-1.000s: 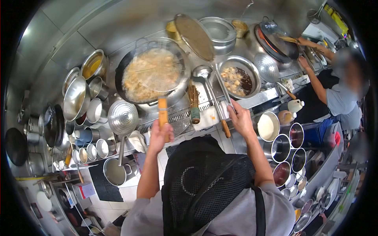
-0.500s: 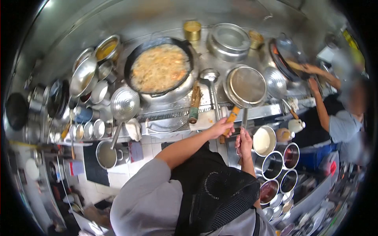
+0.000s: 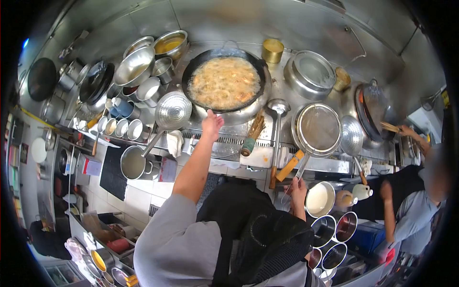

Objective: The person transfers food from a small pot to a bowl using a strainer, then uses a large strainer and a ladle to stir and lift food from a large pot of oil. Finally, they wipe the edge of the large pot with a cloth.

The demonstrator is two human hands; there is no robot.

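My left hand [image 3: 212, 125] is stretched out over the stove's front edge, fingers apart and holding nothing. Just beyond its fingertips is the near rim of a black wok [image 3: 190, 98], full of bubbling oil with golden pieces of food [image 3: 224, 82] frying in it. A perforated skimmer [image 3: 173, 111] lies to the left of this hand. Lower right, my right hand [image 3: 298, 190] is closed around the end of the metal handle of a fine-mesh strainer [image 3: 319, 130]. The strainer rests over a round metal pot, next to a yellow wooden handle [image 3: 290, 166].
A ladle [image 3: 277, 138] and a bamboo brush [image 3: 253, 134] lie between my hands. Metal bowls [image 3: 136, 69] crowd the left, and a lidded pot [image 3: 311, 76] stands behind the strainer. Several sauce pots [image 3: 323, 229] are at my right. Another person [image 3: 411, 210] works at a second wok.
My left hand has let go of the yellow wooden handle and moved left and forward to the wok's near rim. My right hand stays on the strainer's handle. The camera view has shifted.
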